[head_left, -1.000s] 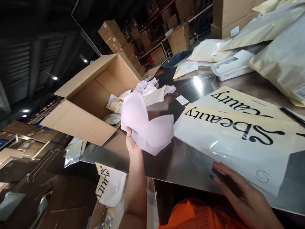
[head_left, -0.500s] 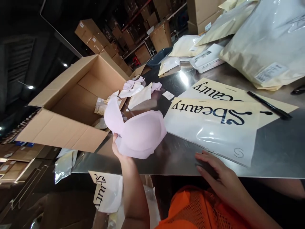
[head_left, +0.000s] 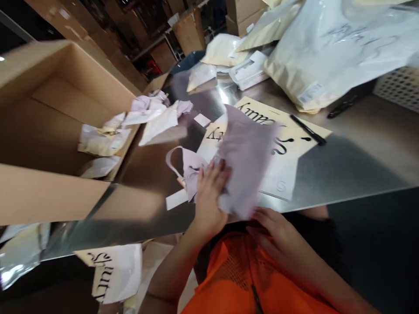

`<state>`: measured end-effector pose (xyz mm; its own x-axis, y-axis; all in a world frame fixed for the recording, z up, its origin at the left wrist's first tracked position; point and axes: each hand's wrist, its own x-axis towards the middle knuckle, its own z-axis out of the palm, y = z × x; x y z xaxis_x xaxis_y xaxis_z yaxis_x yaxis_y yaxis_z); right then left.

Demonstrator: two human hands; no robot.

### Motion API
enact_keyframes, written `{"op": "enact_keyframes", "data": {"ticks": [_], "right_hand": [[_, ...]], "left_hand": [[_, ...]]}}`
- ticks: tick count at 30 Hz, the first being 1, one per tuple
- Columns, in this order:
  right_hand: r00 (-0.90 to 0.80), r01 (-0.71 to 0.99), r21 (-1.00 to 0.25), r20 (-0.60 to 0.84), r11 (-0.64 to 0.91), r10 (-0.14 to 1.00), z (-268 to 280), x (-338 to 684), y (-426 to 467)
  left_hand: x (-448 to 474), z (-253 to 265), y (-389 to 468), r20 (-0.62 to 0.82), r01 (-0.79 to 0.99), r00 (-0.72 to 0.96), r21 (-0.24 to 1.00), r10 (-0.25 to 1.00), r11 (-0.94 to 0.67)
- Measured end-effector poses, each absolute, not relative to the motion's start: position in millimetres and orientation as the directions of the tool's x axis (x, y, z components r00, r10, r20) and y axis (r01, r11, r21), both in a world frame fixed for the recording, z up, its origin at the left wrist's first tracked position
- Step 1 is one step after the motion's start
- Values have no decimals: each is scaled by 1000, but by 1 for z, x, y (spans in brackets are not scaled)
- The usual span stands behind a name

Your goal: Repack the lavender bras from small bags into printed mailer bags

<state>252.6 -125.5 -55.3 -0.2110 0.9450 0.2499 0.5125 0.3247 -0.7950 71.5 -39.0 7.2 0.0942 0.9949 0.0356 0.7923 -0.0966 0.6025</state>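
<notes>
A lilac bra (head_left: 245, 161) is spread over the printed mailer bags, one large panel blurred by motion and a strap loop showing at its left end. Pressing on its middle is my left hand (head_left: 211, 196), its fingers closed over the fabric. By the lower edge of the bra, at the table's front, my right hand (head_left: 271, 226) has finger and thumb apart; its fingertips are close to the cloth, and contact is unclear. Beneath the bra lie a white and cream mailer (head_left: 278, 179) and a second lettered mailer (head_left: 288, 117). A white tag (head_left: 176, 199) pokes out at the left.
An open cardboard box (head_left: 49, 192) with several small packets stands at left. More lilac garments (head_left: 149, 104) lie by its rim. A black marker (head_left: 307, 130) rests on the mailers. A big stuffed bag (head_left: 327, 52) and a white basket (head_left: 250, 69) occupy the back of the metal table (head_left: 343, 170).
The bra has moved from the air beside the box down onto the mailers and been turned. My left hand has shifted right with it. The view has swung to the right.
</notes>
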Motion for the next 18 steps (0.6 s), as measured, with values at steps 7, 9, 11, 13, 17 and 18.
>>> {"op": "enact_keyframes", "data": {"ticks": [7,9,11,13,17,18], "right_hand": [[-433,498,-825,29,266,901,-12,277,-167],[-370,456,-849,94,268,924,-12,280,-162],[-279,450,-833,212,322,937,-19,279,-147],[-209,517,-774,300,366,931,-30,275,-127],[-131,683,-652,334,329,934,-51,264,-95],[-110,701,-641,337,314,935,-55,262,-91]], "left_hand": [[93,-58,-71,71,615,749,297,659,-731],[81,-56,-69,114,605,732,344,671,-718],[71,-50,-63,163,610,694,383,701,-693],[66,-46,-55,188,657,613,418,767,-628],[64,-44,-39,211,759,417,454,884,-467],[64,-44,-35,211,765,396,463,894,-448]]}}
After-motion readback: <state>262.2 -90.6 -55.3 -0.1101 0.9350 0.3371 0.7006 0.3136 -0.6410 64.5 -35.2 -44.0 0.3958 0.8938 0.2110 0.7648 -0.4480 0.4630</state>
